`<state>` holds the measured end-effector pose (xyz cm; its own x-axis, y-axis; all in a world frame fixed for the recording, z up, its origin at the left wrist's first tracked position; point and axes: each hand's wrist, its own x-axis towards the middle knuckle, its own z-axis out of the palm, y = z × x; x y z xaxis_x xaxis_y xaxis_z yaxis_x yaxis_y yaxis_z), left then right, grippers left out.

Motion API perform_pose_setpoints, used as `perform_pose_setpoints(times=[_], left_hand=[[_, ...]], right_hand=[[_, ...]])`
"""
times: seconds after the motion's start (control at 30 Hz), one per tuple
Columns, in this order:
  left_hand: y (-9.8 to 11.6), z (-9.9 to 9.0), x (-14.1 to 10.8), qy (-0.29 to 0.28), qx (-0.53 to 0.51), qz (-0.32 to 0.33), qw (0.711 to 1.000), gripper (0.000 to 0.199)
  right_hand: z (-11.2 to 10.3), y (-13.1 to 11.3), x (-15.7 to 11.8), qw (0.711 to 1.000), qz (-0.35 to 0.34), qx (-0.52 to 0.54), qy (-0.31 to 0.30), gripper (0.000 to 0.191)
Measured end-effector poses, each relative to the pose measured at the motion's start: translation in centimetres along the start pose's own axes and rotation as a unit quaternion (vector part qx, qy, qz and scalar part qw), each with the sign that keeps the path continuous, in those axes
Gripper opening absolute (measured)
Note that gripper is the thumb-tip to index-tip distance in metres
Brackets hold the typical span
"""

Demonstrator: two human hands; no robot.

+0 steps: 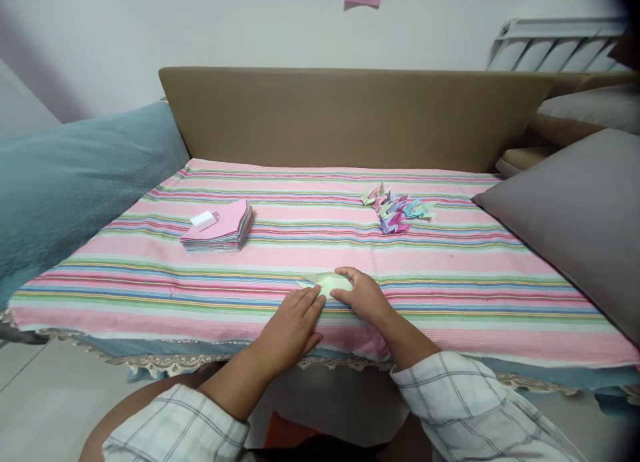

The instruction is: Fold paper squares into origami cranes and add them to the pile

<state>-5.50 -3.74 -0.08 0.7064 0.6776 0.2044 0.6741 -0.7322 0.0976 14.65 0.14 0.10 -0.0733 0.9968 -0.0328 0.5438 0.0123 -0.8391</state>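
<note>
A pale green folded paper lies on the striped cloth in front of me, with a pointed flap reaching to its left. My left hand rests flat, fingers stretched out, their tips touching the paper's lower left edge. At the right end of the paper, my right hand grips it with thumb and forefinger; the other fingers are partly hidden. Beyond my hands, at the right, sits a cluster of folded paper cranes in several colours. A stack of square paper sheets, pink on top, stands at the left.
A small white plug adapter lies on the stack. The pink striped cloth covers the seat up to a brown backrest. A blue cushion bounds the left, a grey cushion the right.
</note>
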Motion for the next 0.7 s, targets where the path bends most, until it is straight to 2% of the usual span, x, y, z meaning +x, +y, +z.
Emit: perform_pose_setpoints(times=[0.37,0.7], left_hand=[[-0.23,0.48,0.06,-0.01,0.007,0.009,1.0,0.067],[0.44,-0.04,0.29,-0.018,0.04,-0.009,0.999,0.062]], right_hand=[[0.27,0.1,-0.02,1.0,-0.005,-0.008,0.001,0.055],[0.19,-0.11,-0.14,1.0,-0.005,-0.019,0.007,0.054]])
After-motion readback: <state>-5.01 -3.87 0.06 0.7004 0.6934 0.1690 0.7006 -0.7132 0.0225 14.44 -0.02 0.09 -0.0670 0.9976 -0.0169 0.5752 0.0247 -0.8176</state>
